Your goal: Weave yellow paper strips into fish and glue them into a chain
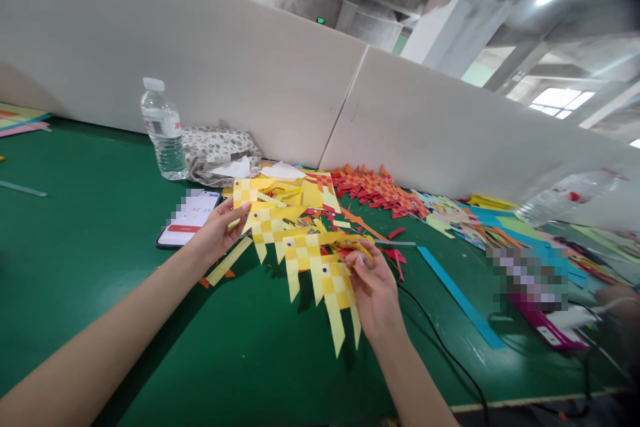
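A chain of several woven paper fish (303,253) in pale and deeper yellow, each with a dark eye and pointed tails, hangs above the green table. My left hand (225,221) pinches the fish at the upper left end. At the lower right end, my right hand (376,290) has its fingers closed around the side of the last fish. Part of that fish is hidden by my fingers. Beneath and behind the chain lie yellow paper sheets (315,195) and small scraps. A pale yellow strip (230,260) rests below my left hand.
A phone (200,203) lies near my left wrist. Behind it stand a water bottle (167,140) and a patterned cloth pouch (220,147). Red-orange woven fish (375,190) lie along the white partition (280,73). Rightward are a blue strip (460,297), black cable (440,340) and another bottle (565,197).
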Demonstrator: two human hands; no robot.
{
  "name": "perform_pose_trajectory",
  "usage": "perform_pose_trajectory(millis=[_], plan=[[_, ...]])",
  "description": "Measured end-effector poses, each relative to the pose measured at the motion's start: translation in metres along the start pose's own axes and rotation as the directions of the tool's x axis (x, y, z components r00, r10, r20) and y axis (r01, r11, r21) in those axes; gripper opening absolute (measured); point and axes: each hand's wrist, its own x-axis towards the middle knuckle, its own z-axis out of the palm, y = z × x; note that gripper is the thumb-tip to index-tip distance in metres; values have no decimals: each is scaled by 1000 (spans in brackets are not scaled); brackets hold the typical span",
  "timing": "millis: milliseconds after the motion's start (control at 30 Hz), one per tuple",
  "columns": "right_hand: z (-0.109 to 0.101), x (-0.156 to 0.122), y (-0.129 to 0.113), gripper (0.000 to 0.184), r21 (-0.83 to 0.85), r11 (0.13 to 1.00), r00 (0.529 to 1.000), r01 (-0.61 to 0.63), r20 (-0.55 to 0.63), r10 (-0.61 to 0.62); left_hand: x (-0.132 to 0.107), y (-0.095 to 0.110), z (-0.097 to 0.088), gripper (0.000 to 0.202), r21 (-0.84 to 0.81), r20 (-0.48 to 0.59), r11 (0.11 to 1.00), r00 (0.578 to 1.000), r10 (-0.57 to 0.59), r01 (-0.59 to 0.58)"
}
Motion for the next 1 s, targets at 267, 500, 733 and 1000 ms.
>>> perform_pose_trajectory(millis=[267, 500, 733, 1000], plan=[[-25, 0, -7, 39, -53, 997, 995, 53, -84, -58, 2, 0, -2, 18, -3, -11, 1000, 1000, 15, -15], [-37, 1, -14, 26, -127, 987, 992, 100, -62, -109, -1, -4, 0, 18, 41, -11, 999, 999, -34, 34], [-19, -3, -14, 39, -539, 799, 963, 267, 186, -196, -7, 0, 4, 15, 9, 54, 1000, 999, -8, 7], [-11, 2, 0, 47, -794, 71, 794, 604, 591, -139, -11, 3, 2, 24, -41, 139, 999, 990, -2, 8]])
